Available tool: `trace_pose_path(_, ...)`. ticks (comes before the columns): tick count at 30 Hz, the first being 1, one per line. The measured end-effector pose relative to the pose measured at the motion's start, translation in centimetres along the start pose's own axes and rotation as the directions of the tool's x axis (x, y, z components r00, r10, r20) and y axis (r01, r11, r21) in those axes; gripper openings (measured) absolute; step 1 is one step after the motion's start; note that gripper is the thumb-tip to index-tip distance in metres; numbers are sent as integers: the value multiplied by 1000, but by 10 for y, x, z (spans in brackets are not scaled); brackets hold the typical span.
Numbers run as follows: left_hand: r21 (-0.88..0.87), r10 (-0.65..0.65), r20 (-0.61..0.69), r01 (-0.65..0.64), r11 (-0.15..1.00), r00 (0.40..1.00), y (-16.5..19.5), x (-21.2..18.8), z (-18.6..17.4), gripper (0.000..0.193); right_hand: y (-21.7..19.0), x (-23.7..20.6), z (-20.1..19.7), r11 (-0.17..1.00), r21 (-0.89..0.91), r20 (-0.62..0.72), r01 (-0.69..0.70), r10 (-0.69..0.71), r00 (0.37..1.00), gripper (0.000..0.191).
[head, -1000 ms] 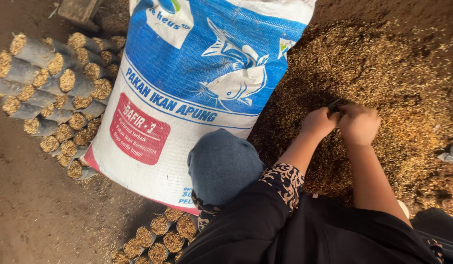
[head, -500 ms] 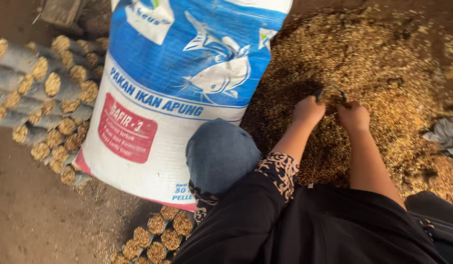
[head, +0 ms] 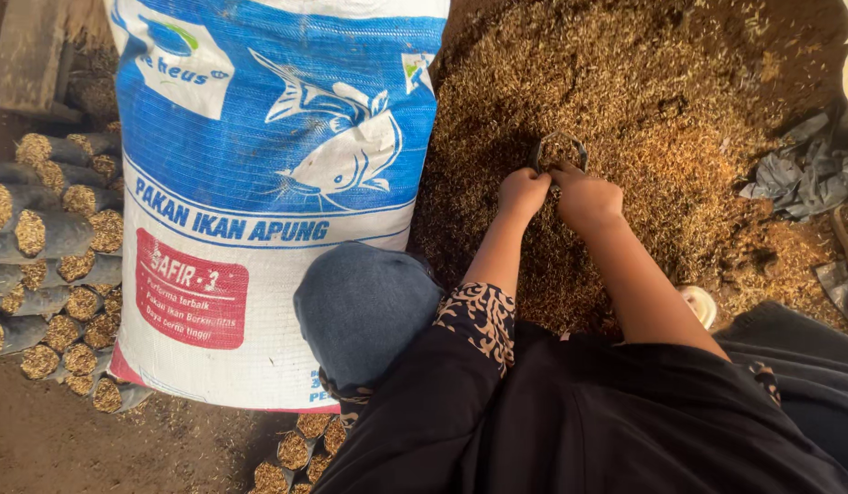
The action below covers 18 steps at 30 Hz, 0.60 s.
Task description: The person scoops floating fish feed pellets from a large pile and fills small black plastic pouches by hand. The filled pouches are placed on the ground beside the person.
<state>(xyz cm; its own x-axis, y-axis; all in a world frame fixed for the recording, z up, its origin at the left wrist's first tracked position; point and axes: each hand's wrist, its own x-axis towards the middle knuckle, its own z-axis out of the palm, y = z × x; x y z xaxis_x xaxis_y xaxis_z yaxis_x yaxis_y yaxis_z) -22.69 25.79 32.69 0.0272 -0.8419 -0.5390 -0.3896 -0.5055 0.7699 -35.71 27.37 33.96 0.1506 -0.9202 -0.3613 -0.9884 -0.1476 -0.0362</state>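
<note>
Both hands are down in the husk pile [head: 680,119], close together. The left hand [head: 523,192] and the right hand [head: 586,197] each pinch the rim of a small dark bag [head: 559,146], holding its mouth open; the fingertips are sunk in the husks, and most of the bag is buried, so only the curved rim shows. What is inside it is hard to make out. Left of the pile stands a big blue and white sack [head: 268,183], its top cut off by the frame and its contents hidden. Left of the sack lie stacked dark tubes [head: 49,238] packed with husks, open ends showing. Right of the pile lies crumpled grey plastic [head: 808,169], partly cut off.
</note>
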Motion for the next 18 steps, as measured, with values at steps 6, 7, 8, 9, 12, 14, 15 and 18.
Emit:
trace_pose_path(6,-60,18,74,-14,998,997,1,3,-2,32,-5,14,-31,997,-49,164,-60,67,984,44)
trace_pose_path(7,-104,9,104,2,995,995,0,2,-4,34,-4,18,-38,995,-24,226,-101,104,969,38)
trace_pose_path(8,-157,-5,23,8,988,1000,0,0,-8,31,-3,22,-44,990,0,286,-139,134,949,34)
trace_pose_path(9,-210,-18,-60,5,978,998,1,0,-13,29,-3,26,-49,981,120,175,-152,129,976,33)
trace_pose_path(12,-207,126,-413,-228,951,902,5,-1,-34,31,-16,39,-55,926,377,-162,-13,79,984,31)
trace_pose_path(14,-356,169,-512,-386,851,843,10,1,-51,31,-36,50,-53,894,379,-425,238,-60,903,28)
trace_pose_path(15,-380,151,-520,-386,840,840,13,3,-58,31,-48,57,-51,876,385,-436,289,-103,894,26)
trace_pose_path(18,-430,108,-567,-406,807,816,18,9,-76,29,-88,79,-44,877,280,-383,392,-272,883,27)
